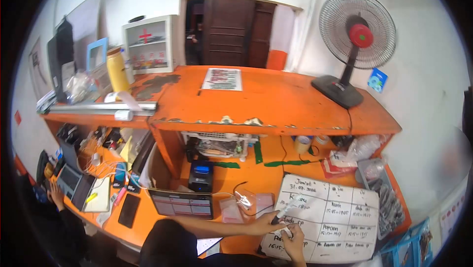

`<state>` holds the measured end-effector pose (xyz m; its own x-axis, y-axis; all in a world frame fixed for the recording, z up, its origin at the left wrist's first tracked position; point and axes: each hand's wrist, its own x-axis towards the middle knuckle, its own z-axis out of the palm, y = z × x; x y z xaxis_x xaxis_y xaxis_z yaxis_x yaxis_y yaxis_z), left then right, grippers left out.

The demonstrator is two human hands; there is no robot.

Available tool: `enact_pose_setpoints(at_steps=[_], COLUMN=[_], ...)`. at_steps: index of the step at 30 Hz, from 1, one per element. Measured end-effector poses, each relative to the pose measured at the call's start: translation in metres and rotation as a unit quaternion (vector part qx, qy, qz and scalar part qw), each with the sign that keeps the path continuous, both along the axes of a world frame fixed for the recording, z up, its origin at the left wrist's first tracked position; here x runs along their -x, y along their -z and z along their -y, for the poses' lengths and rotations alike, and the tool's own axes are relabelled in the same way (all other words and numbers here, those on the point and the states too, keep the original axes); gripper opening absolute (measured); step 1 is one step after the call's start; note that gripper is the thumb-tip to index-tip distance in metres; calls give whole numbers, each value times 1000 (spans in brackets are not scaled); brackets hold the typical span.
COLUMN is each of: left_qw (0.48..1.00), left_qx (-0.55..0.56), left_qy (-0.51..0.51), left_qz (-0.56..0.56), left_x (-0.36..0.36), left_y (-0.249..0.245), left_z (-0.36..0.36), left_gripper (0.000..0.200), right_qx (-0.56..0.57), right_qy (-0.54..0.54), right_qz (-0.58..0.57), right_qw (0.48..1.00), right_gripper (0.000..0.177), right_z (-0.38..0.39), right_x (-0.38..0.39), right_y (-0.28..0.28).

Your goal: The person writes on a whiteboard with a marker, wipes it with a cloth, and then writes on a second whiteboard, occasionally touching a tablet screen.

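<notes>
Your left hand (268,222) has its fingers closed around a black-and-white marker (286,211) over the left part of the whiteboard (345,237), while your right hand (294,241) pinches a small white item (287,232) too hidden to identify. The board lies on the orange desk (231,171), right of the laptop (182,205), its handwritten grid headed "Jum'at" above a date, with "Kunti" and what looks like "Popcorn" over time ranges; other entries are too blurred to read.

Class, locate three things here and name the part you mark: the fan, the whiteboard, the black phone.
Fan (361,36): head view, its red centre.
Whiteboard (315,217): head view, middle of its written face.
Phone (129,211): head view, middle of its dark face.
</notes>
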<state>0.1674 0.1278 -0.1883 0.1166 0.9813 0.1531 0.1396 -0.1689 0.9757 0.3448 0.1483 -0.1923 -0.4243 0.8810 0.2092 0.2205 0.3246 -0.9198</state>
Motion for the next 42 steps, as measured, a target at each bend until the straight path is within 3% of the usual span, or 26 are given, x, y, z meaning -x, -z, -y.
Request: enact_pose_setpoints(at_steps=[1,2,3,5,7,9,10,12,14,17,18,21,26,28,29,32,35,38,42], left_qw=[999,999,997,988,968,934,915,929,943,968,968,984,976,971,967,968,969,951,952], left_qx=[-2,8,24,45,70,145,188,195,183,188,185,134,134,121,115,153,158,156,153], left_qy=[-37,-6,-34,-64,-33,7,4,30,52,72,100,70,167,208,225,190,172,230,239], left_qz=[30,30,58,131,237,328,356,313,273,149,140,93,45,-2,-25,63,78,134,113], left_x=[-9,-15,-18,-33,-41,-48,-51,-49,-48,-45,-50,-66,-80,-80,-81,-90,-87,-90,-94], left_y=[6,18,33,51,44,41,46,60,70,54,49,32,26,21,21,20,32,48,47], left_z=[2,4,5,11,15,22,23,14,9,5,3,6,1,7,10,20,13,11,15], left_gripper=[24,24,26,26,24,23,24,20,19,5,5,14,15,17,19,18,16,19,15], right_qx=[30,63,82,-67,-13,87,65,50,231,287,276,188,159,145,143,132,114,81,93], right_qy=[21,51,76,79,81,77,84,123,107,163,188,134,212,231,237,251,273,317,309], right_qz=[24,47,-42,49,-14,1,19,31,-144,-153,-164,-41,-91,-213,-213,-192,-180,-174,-172], right_qw=[999,996,993,993,996,993,994,991,956,932,928,972,960,938,937,939,938,929,931], right_gripper=[19,18,16,15,15,18,20,22,21,32,32,35,29,22,22,20,20,23,25], right_z=[4,10,14,19,27,26,25,28,31,35,39,48,67,74,77,84,89,102,113], right_x=[0,-3,-3,-15,-19,-28,-33,-37,-36,-41,-47,-62,-71,-72,-73,-76,-73,-70,-71], right_y=[-8,-13,1,22,30,36,42,50,55,52,44,36,48,51,53,64,66,63,50])
